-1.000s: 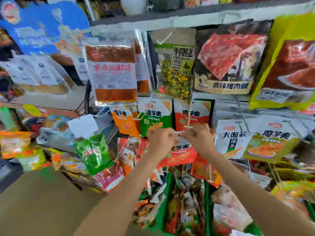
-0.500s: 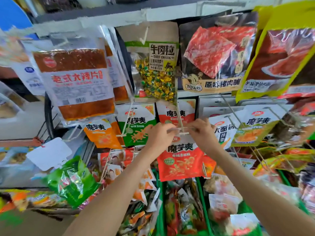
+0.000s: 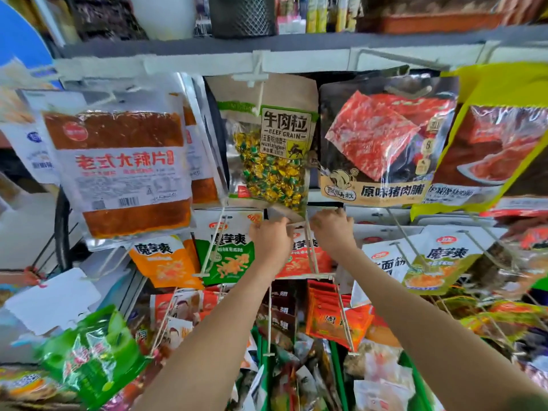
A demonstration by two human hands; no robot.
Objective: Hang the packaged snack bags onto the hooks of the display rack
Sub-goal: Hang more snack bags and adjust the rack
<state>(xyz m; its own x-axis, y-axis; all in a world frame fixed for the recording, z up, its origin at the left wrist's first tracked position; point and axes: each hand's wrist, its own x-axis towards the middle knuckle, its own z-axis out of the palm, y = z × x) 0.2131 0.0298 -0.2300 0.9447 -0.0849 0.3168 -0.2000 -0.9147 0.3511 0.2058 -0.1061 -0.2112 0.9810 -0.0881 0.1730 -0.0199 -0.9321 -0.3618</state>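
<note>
- Two bare forearms rise from the bottom edge and converge on one spot in the middle row of the rack. This suggests both hands are needed to steady one floppy packet on a thin wire.
- Below the forearms, loose foil snack packets (image 3: 296, 384) lie heaped in a green plastic bin (image 3: 338, 366), probably the stock waiting to be hung.
- The left grip (image 3: 270, 243) has its fingers curled in and pinches the top left edge of the flat red plastic snack bag with white lettering (image 3: 299, 258).
- The right grip (image 3: 332, 231) is curled likewise and appears to pinch the bag's top right corner, though its fingertips are partly hidden.
- The red bag hangs between the two grips, its header at fingertip level and its body dropping below and behind the knuckles.
- The long white wire hook (image 3: 312, 256) runs out in front of the bag towards the camera. The bag therefore looks threaded on and set far back, with hanging judged nearly done.
- A green-and-white bag of the same snack (image 3: 229, 253) hangs just beside it on the left, with an orange one (image 3: 164, 262) beyond.
- Above, a kraft-paper beef grain pouch (image 3: 272, 149) overhangs both grips, its bottom edge just beside the fingers, so the hands work in a tight gap.
- Farthest back, a grey shelf edge (image 3: 207, 59) carries the top hooks.
</note>
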